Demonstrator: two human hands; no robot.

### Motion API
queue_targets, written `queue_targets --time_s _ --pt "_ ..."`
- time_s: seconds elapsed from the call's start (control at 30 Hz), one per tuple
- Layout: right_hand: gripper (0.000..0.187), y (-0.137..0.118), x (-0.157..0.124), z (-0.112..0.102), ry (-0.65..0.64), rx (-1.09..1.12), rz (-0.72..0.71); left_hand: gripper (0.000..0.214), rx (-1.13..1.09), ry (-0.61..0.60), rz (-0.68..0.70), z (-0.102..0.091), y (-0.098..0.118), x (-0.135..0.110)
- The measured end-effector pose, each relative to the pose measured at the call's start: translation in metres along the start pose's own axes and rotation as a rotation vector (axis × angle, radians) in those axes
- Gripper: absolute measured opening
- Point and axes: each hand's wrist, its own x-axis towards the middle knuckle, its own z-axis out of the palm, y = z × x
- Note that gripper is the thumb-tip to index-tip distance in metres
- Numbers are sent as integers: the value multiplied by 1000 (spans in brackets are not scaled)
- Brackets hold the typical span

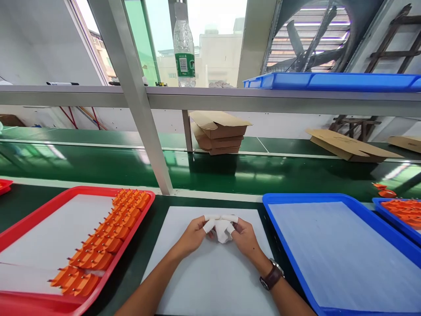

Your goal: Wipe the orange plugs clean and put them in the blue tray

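Note:
My left hand (194, 235) and my right hand (246, 237) meet above a white sheet (217, 276) on the bench. White coverings wrap some fingertips of both hands. Pinched between the two hands is a crumpled white cloth (223, 231), soft-looking, with its loose end hanging down; cloth or tissue, I cannot tell for sure. Both hands are closed on it, one at each side. On the left, a red tray (79, 189) holds rows of orange plastic parts (108, 241) with small dark pins. To the right lies a blue tray (309, 197) lined with a pale sheet.
Further right, another blue tray (388, 210) carries orange pieces (403, 210). A metal frame (141, 96) crosses ahead, bearing a plastic bottle (184, 48) and a blue tray (329, 82). Behind it, cardboard boxes (220, 136) and a flatter carton (351, 145) sit by a green conveyor (82, 160).

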Motion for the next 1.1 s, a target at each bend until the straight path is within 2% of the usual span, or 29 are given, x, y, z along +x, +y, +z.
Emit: queue_targets --time_s 0.2,0.3,0.47,0.57,0.67,0.77,0.83,0.97,1.1 --pt "28 -9 -1 0 9 1 47 27 -54 -2 -32 -1 5 -1" --pt "26 -13 0 -2 -10 -4 46 20 -39 69 -33 -2 7 -2" --pt "34 -18 1 -5 49 32 20 26 -27 208 -6 -2 7 -2" --pt "44 -17 -2 -3 -13 18 -31 28 -56 250 -50 -1 7 -2" --pt "53 -14 -5 4 -103 2 -21 29 -67 236 -48 0 7 -2" --pt "37 -14 -6 9 -121 2 -12 29 -96 219 -61 0 6 -2" --pt "28 -17 -5 8 -115 34 -17 31 -122 185 -76 -1 5 -2" --pt "27 -21 -3 1 -44 70 23 41 -132 111 -102 -3 4 -1" --pt "28 -11 -3 -1 7 146 72 32 -61 10 -158 -4 5 -2"
